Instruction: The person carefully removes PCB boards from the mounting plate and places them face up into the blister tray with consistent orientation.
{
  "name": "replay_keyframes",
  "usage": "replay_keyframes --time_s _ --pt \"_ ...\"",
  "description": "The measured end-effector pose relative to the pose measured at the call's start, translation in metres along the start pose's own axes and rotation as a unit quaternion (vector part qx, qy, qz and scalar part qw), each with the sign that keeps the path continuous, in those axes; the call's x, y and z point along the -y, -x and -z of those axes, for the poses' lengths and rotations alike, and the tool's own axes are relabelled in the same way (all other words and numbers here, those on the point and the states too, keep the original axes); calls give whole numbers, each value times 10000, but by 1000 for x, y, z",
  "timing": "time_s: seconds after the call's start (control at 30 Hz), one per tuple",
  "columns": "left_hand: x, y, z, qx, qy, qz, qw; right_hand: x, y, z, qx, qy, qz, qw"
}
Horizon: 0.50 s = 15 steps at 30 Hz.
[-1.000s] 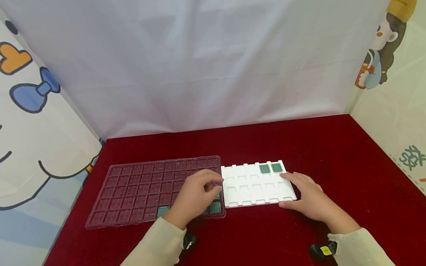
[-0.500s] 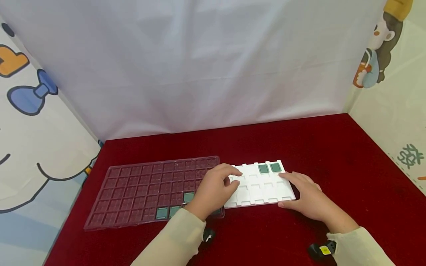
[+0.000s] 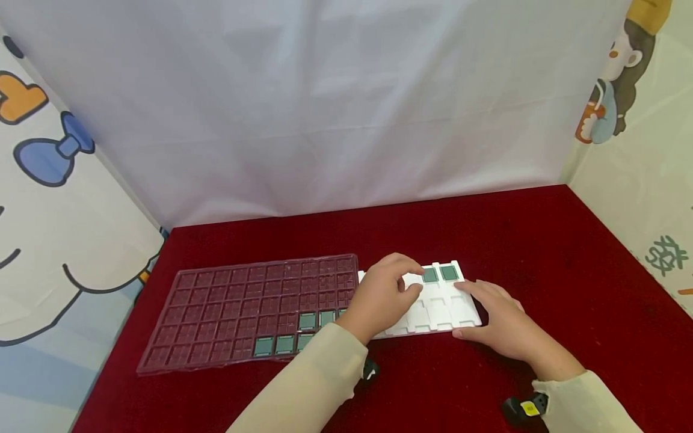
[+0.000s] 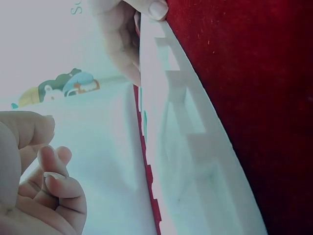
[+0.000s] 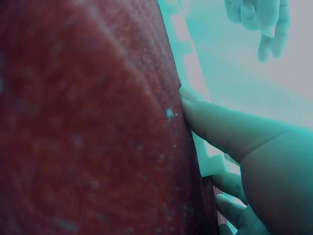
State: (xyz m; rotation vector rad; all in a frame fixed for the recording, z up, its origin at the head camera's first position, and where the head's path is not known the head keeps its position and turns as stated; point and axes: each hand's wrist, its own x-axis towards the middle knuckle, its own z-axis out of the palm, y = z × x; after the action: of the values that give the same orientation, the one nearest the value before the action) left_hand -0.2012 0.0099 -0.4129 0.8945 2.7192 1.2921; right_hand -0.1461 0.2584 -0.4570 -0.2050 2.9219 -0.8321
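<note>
A white compartment tray (image 3: 449, 308) lies on the red cloth, with two green square chips (image 3: 449, 273) in its far right pockets. My right hand (image 3: 502, 319) grips its right end; in the right wrist view the thumb (image 5: 215, 120) lies along the near edge. Over the white tray hovers my left hand (image 3: 381, 294), its index finger and thumb curved toward each other beside the left chip. In the left wrist view its fingers (image 4: 63, 191) are curled, and I cannot tell whether a chip is between the tips. The left hand and forearm hide the white tray's left part.
A clear plastic grid tray (image 3: 216, 313) adjoins the white tray on the left. Several green chips (image 3: 263, 346) sit in its near right pockets, some hidden by the left sleeve (image 3: 319, 373). A white curtain (image 3: 346, 120) hangs behind the table.
My left hand has moved right from the clear tray's right end to over the white tray, uncovering more chips in the clear tray. The right hand stays at the white tray's end.
</note>
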Motion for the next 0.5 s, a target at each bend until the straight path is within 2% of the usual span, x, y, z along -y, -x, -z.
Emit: replay_keyframes --time_s 0.17,0.5 --pt "-3 -8 -4 120 -114 99 9998 0 0 1 -4 -4 15 10000" --pt "-6 -27 -15 283 -452 9 9986 2 2 3 -17 34 -5 10000"
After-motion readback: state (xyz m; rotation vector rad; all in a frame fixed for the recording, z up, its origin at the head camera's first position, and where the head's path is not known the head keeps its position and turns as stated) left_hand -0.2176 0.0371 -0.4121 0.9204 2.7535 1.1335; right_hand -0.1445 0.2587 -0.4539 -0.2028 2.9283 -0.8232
